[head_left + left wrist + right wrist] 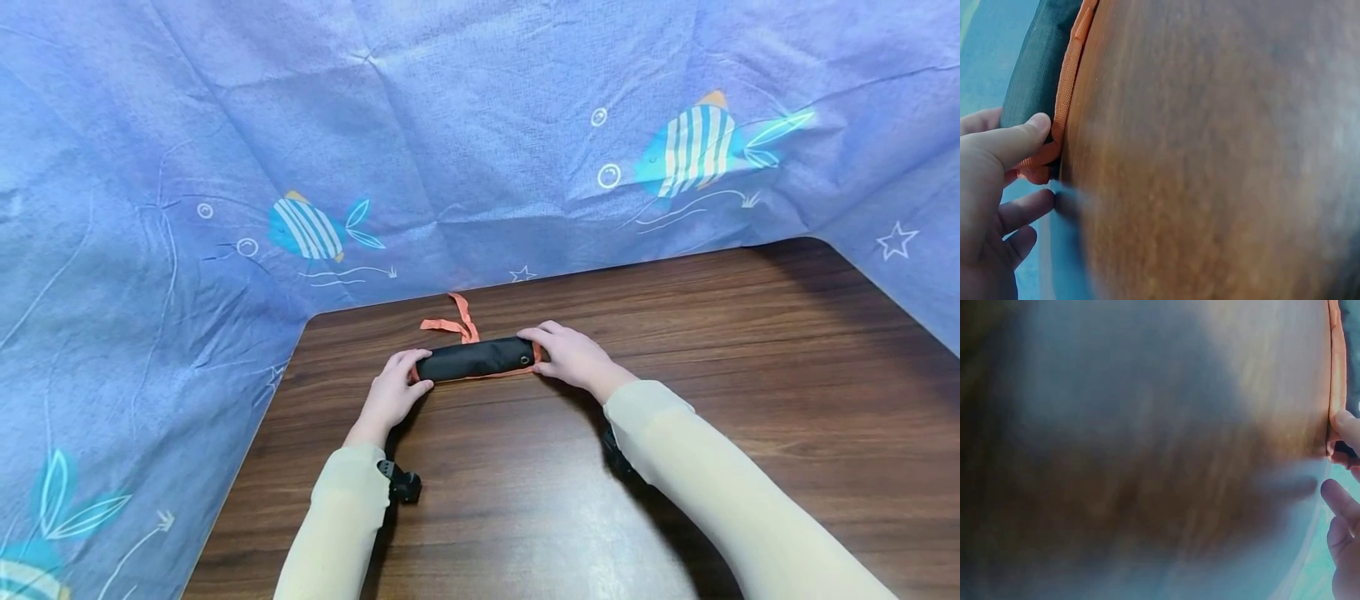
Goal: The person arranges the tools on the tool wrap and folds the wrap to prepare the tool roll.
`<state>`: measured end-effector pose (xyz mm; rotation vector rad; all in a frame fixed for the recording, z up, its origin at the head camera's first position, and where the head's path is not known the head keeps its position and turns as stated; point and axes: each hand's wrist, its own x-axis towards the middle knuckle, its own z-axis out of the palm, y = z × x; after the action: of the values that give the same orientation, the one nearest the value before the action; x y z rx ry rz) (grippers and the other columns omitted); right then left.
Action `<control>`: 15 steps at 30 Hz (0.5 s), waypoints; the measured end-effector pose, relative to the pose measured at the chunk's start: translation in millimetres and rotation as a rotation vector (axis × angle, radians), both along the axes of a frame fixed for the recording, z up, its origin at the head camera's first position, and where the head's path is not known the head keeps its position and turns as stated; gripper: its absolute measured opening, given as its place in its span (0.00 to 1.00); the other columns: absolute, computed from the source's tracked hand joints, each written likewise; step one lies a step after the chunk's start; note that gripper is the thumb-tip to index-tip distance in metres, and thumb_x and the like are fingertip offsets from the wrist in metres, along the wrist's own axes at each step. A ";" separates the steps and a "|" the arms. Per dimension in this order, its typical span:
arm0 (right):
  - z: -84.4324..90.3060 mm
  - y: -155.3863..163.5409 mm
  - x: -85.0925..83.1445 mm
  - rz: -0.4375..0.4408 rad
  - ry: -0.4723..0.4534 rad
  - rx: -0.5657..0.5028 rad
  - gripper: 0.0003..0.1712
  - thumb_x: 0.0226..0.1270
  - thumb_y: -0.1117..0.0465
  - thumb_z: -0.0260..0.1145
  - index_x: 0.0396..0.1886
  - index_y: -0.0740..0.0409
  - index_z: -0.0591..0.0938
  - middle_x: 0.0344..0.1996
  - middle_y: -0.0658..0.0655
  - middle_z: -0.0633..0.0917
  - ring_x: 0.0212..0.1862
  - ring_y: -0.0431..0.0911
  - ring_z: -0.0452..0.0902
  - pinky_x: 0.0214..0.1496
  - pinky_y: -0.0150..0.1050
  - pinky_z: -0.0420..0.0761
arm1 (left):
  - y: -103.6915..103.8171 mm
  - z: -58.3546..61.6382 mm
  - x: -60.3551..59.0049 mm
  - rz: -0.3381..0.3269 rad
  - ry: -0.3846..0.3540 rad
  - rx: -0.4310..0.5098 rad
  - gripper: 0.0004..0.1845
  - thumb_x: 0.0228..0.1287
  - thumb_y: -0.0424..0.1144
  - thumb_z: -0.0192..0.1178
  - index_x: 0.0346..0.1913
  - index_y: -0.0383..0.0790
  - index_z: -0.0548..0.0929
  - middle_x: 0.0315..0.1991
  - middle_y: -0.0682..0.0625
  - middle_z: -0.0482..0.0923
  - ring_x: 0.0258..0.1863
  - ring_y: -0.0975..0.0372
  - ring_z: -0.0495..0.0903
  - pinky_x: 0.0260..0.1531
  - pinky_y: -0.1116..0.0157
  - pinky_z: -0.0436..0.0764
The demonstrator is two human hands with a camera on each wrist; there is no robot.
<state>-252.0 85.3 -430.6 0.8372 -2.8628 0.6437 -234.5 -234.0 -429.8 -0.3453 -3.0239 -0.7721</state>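
Seen from the head camera, a rolled-up black fabric bundle with orange trim point(474, 359) lies crosswise on the dark brown wood-grain table point(675, 350), near its far edge. The left hand point(392, 393) grips the bundle's left end, fingers curled over the top and thumb against the near side. The right hand point(572, 357) holds the right end, fingers curled over it beside a small metal eyelet point(522, 360). A loose orange ribbon strap point(456, 323) trails from the bundle toward the back of the table. Both forearms wear pale cream sleeves point(712, 467). A crumpled blue cloth printed with striped fish, bubbles and stars point(480, 125) hangs behind and to the left of the table.

Next, the left wrist view shows the same bundle close up: dark fabric point(1038, 69) with an orange webbing edge point(1069, 75) lying against the wooden surface. The thumb point(1013, 140) presses on the bundle's end, pinching it with the fingers behind it, while two more fingers point(1025, 209) curl below.

Lastly, the right wrist view is heavily blurred. The orange edge point(1337, 362) runs down the right border, and fingertips point(1346, 428) touch its lower end; how tightly the hand closes cannot be told from this view.
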 end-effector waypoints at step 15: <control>-0.3 1.7 -0.7 -0.002 -0.010 0.031 0.32 0.58 0.52 0.69 0.63 0.47 0.72 0.54 0.57 0.74 0.51 0.54 0.74 0.49 0.51 0.73 | -8.5 -6.7 -1.6 0.039 -0.063 0.120 0.27 0.62 0.42 0.62 0.64 0.48 0.68 0.65 0.42 0.61 0.52 0.50 0.73 0.51 0.49 0.69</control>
<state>-252.8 87.1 -430.9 0.8380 -2.8893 0.6061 -236.1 -242.5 -436.4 -0.2646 -3.0134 -0.9740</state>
